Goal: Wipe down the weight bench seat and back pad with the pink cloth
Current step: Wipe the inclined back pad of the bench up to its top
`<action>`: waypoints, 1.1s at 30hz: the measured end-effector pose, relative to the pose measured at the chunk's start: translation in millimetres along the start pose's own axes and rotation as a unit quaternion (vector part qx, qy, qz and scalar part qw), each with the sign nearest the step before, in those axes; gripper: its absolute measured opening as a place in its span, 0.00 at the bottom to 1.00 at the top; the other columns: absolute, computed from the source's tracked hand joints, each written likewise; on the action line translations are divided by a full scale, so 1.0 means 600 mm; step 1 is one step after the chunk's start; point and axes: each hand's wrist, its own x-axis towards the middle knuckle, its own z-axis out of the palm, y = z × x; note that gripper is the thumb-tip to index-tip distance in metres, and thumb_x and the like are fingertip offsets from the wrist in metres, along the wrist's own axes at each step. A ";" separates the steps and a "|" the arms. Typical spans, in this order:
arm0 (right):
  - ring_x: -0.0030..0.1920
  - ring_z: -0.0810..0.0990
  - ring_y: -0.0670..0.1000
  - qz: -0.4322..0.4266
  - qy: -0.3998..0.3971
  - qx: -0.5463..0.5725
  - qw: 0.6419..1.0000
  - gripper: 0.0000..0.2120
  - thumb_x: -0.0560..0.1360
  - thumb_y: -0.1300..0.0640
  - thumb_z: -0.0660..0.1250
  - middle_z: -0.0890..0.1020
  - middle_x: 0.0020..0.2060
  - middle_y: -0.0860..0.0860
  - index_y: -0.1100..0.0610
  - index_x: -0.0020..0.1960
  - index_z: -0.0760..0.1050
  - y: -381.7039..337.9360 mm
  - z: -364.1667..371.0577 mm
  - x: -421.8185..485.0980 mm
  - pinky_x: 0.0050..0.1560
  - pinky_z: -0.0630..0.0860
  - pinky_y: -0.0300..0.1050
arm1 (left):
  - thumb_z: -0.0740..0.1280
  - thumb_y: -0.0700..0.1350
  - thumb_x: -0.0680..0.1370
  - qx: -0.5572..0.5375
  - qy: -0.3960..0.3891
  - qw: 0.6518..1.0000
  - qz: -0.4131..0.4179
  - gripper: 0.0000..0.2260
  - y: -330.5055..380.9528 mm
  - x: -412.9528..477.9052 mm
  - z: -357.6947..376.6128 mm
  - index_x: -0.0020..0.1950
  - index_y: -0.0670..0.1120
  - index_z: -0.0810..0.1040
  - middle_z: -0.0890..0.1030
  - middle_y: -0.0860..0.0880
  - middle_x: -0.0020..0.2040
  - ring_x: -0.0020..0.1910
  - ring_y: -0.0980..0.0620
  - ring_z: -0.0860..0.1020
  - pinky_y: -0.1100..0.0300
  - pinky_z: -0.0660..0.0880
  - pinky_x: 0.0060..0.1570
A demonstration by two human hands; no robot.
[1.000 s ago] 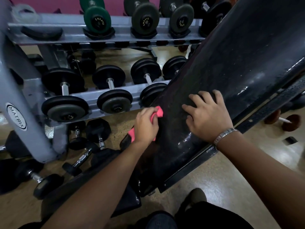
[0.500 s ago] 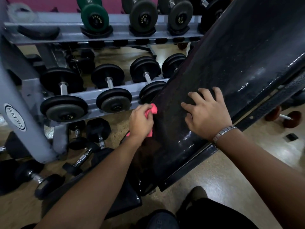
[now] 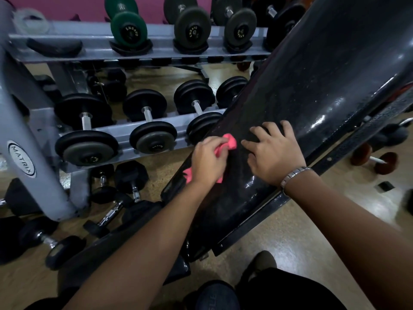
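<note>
Your pink cloth (image 3: 229,143) has slid inward from the left edge of the back pad (image 3: 312,86). Your left hand (image 3: 209,161) grips it bunched, close beside your right hand (image 3: 273,153), which stays pressed flat on the pad, holding nothing. The rack post (image 3: 21,158) reads MATRIX; the dumbbells (image 3: 129,33) read ENSAYO.

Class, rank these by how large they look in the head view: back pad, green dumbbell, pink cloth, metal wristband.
1. back pad
2. green dumbbell
3. pink cloth and metal wristband: unranked; they show similar area, and the left hand covers much of the cloth.
</note>
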 end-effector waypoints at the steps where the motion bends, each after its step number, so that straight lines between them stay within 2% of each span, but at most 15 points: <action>1: 0.64 0.72 0.59 -0.002 0.003 0.005 1.000 0.17 0.73 0.46 0.63 0.79 0.62 0.52 0.46 0.60 0.82 0.001 0.001 0.001 0.68 0.57 0.64 | 0.69 0.43 0.79 0.006 -0.006 1.000 0.029 0.09 0.011 -0.013 0.003 0.57 0.50 0.85 0.84 0.53 0.55 0.54 0.54 0.78 0.63 0.71 0.57; 3: 0.63 0.74 0.59 -0.006 0.017 0.022 1.000 0.16 0.73 0.49 0.64 0.81 0.61 0.51 0.47 0.58 0.82 0.010 0.002 0.004 0.66 0.60 0.62 | 0.70 0.40 0.78 0.013 -0.022 0.997 0.075 0.09 0.006 -0.059 0.002 0.56 0.49 0.85 0.83 0.53 0.55 0.53 0.56 0.77 0.67 0.68 0.58; 5: 0.60 0.77 0.58 -0.011 0.040 0.054 0.998 0.15 0.73 0.53 0.65 0.82 0.59 0.50 0.48 0.57 0.83 0.023 -0.003 0.008 0.63 0.65 0.59 | 0.70 0.41 0.78 0.023 -0.028 0.996 0.079 0.09 -0.017 -0.089 -0.011 0.57 0.49 0.85 0.83 0.53 0.55 0.52 0.52 0.78 0.60 0.72 0.57; 7: 0.58 0.77 0.58 -0.012 0.054 0.074 0.996 0.16 0.72 0.57 0.65 0.83 0.58 0.51 0.50 0.58 0.83 0.037 -0.015 0.013 0.61 0.68 0.56 | 0.69 0.42 0.78 0.030 -0.014 0.999 0.039 0.09 -0.023 -0.064 -0.014 0.55 0.49 0.85 0.83 0.52 0.54 0.51 0.50 0.79 0.53 0.74 0.55; 8: 0.58 0.77 0.59 -0.011 0.056 0.066 0.996 0.16 0.71 0.57 0.65 0.83 0.58 0.51 0.50 0.57 0.83 0.044 -0.020 0.014 0.61 0.68 0.57 | 0.69 0.42 0.78 0.027 -0.001 0.999 0.019 0.08 -0.016 -0.047 -0.011 0.54 0.49 0.85 0.83 0.52 0.53 0.51 0.50 0.79 0.52 0.74 0.55; 10: 0.59 0.76 0.60 -0.002 0.049 0.030 0.998 0.15 0.71 0.55 0.66 0.82 0.59 0.52 0.49 0.54 0.84 0.058 -0.027 0.013 0.62 0.68 0.59 | 0.68 0.41 0.77 0.019 0.010 1.000 0.016 0.08 0.018 -0.035 0.002 0.54 0.49 0.85 0.84 0.52 0.53 0.52 0.50 0.80 0.55 0.73 0.56; 14: 0.60 0.74 0.61 -0.006 0.034 0.005 0.999 0.12 0.72 0.52 0.66 0.81 0.61 0.54 0.47 0.52 0.85 0.072 -0.026 0.006 0.63 0.66 0.62 | 0.69 0.41 0.78 0.004 -0.024 0.995 0.097 0.10 0.031 -0.114 0.017 0.56 0.49 0.85 0.84 0.52 0.55 0.54 0.48 0.80 0.53 0.73 0.60; 19: 0.60 0.75 0.61 -0.008 0.050 0.004 0.999 0.12 0.73 0.52 0.65 0.81 0.61 0.53 0.45 0.52 0.85 0.071 -0.019 0.000 0.64 0.65 0.62 | 0.69 0.43 0.78 0.023 0.017 1.000 0.003 0.09 0.025 -0.087 0.010 0.55 0.49 0.85 0.82 0.52 0.54 0.50 0.49 0.78 0.53 0.74 0.55; 22: 0.59 0.75 0.61 -0.001 0.054 0.013 0.998 0.13 0.72 0.52 0.65 0.82 0.60 0.53 0.45 0.51 0.85 0.070 -0.018 0.003 0.63 0.65 0.61 | 0.69 0.42 0.78 0.000 -0.010 0.998 0.058 0.10 0.063 -0.109 0.023 0.57 0.50 0.85 0.83 0.52 0.56 0.52 0.51 0.78 0.58 0.73 0.56; 24: 0.60 0.75 0.61 -0.003 0.052 0.016 0.999 0.13 0.73 0.52 0.64 0.81 0.61 0.53 0.45 0.52 0.85 0.072 -0.015 0.001 0.64 0.65 0.61 | 0.71 0.40 0.77 -0.006 -0.034 0.994 0.101 0.11 0.044 -0.155 0.018 0.58 0.49 0.86 0.82 0.52 0.57 0.54 0.51 0.79 0.55 0.75 0.57; 28: 0.63 0.73 0.61 -0.005 0.045 0.011 0.999 0.13 0.74 0.51 0.64 0.80 0.63 0.53 0.45 0.54 0.85 0.071 -0.015 -0.002 0.65 0.65 0.62 | 0.70 0.40 0.78 -0.008 -0.009 0.999 0.036 0.10 0.019 -0.147 0.013 0.57 0.48 0.85 0.81 0.52 0.55 0.53 0.50 0.79 0.49 0.76 0.56; 30: 0.62 0.73 0.61 0.000 0.041 0.012 0.999 0.13 0.74 0.51 0.64 0.81 0.62 0.53 0.45 0.53 0.85 0.067 -0.017 0.002 0.65 0.64 0.62 | 0.69 0.40 0.78 -0.022 0.012 0.999 0.022 0.10 0.055 -0.134 0.024 0.56 0.48 0.85 0.81 0.52 0.55 0.53 0.50 0.79 0.52 0.76 0.57; 33: 0.61 0.74 0.61 0.004 0.045 0.016 0.999 0.13 0.73 0.51 0.65 0.81 0.61 0.52 0.45 0.53 0.85 0.067 -0.017 0.005 0.64 0.64 0.62 | 0.71 0.36 0.76 -0.022 0.013 0.996 0.086 0.11 0.084 -0.174 0.041 0.56 0.47 0.86 0.83 0.51 0.57 0.54 0.50 0.78 0.62 0.70 0.63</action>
